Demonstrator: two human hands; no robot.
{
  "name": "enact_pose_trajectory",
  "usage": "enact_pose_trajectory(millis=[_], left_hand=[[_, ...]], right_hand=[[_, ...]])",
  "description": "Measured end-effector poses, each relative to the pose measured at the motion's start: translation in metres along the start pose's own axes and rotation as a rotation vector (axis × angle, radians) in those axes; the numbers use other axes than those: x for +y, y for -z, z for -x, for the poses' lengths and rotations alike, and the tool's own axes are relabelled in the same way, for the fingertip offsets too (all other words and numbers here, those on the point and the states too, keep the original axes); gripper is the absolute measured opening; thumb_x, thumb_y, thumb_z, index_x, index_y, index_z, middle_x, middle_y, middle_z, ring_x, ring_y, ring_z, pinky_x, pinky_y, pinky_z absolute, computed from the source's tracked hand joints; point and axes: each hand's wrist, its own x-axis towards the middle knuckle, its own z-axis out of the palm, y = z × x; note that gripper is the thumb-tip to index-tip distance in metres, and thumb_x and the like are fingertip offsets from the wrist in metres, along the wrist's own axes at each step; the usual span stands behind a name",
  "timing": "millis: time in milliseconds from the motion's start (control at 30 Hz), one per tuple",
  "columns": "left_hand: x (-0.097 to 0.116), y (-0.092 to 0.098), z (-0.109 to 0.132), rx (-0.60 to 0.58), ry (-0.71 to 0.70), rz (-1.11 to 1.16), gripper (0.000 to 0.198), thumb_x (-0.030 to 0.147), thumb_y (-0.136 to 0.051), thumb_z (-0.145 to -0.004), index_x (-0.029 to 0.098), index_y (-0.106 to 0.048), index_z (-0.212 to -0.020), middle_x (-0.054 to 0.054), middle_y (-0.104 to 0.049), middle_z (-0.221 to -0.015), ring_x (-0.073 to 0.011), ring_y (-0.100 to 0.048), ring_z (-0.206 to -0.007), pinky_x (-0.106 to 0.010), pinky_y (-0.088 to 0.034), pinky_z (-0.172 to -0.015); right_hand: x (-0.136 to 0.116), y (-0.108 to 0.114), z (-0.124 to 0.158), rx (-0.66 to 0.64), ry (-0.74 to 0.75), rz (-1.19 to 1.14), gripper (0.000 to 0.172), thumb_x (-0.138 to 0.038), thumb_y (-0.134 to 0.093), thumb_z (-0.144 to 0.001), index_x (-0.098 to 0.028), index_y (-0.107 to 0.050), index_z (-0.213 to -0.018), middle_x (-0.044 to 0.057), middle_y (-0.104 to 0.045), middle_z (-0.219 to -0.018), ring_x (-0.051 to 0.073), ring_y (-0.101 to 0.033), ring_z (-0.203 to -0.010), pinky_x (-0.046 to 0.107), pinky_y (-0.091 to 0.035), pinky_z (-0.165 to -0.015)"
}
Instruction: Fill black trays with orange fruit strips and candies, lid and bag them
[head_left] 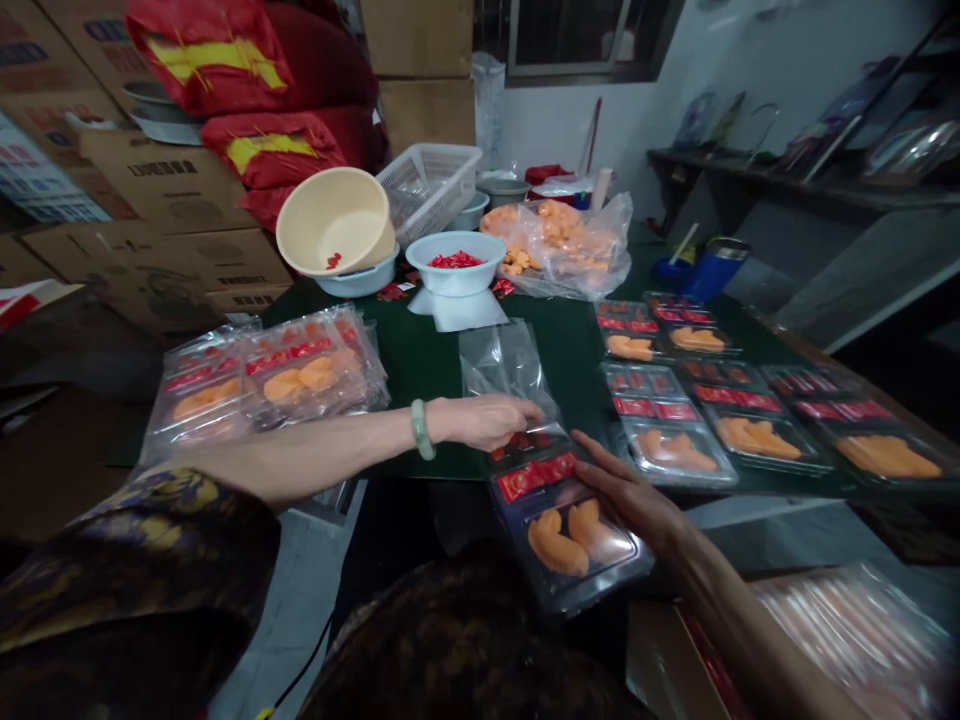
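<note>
A clear plastic tray [577, 565] at lower centre holds two curved orange pieces [557, 545] and red sachets [521, 482], its far end meeting a clear plastic bag [502, 365].

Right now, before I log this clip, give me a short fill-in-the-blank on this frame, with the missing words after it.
The pale green bangle sits on the person's ____ wrist. The right hand rests on a clear plastic tray that holds ____ large orange pieces. The white bowl holds small ____ pieces. The cream basin tilts on top of a pale ____ bowl.

Missing words: left; two; red; blue.
</note>
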Motion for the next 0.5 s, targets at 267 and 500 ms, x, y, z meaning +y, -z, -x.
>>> enact_pose_trajectory(millis=[267, 500], left_hand=[[0.006, -0.030, 0.020, 0.303, 0.684, -0.196, 0.013, 0.016, -0.046, -0.072, 0.015, -0.057, -0.079, -0.012, -0.060, -0.098, -0.0251, -0.056, -0.090, -0.036, -0.042, -0.071], [-0.009, -0.043, 0.028, 0.437, 1.114, 0.414, 0.015, 0.024, -0.049, -0.074, 0.017, -0.059, -0.065, -0.005, -0.061, -0.068, -0.0199, -0.061, -0.071, -0.027, -0.044, -0.060]], right_hand=[[0.007, -0.004, -0.012, -0.105, 0.063, 0.040, 0.093, -0.041, -0.070, -0.071, -0.011, -0.023, -0.145, 0.003, -0.069, -0.060, 0.018, -0.063, -0.060, 0.028, -0.045, -0.062], [0.017, -0.002, -0.013, -0.117, 0.083, 0.004, 0.080, -0.037, -0.067, -0.077, -0.021, -0.026, -0.144, 0.001, -0.069, -0.063, 0.016, -0.064, -0.061, 0.026, -0.045, -0.060]])
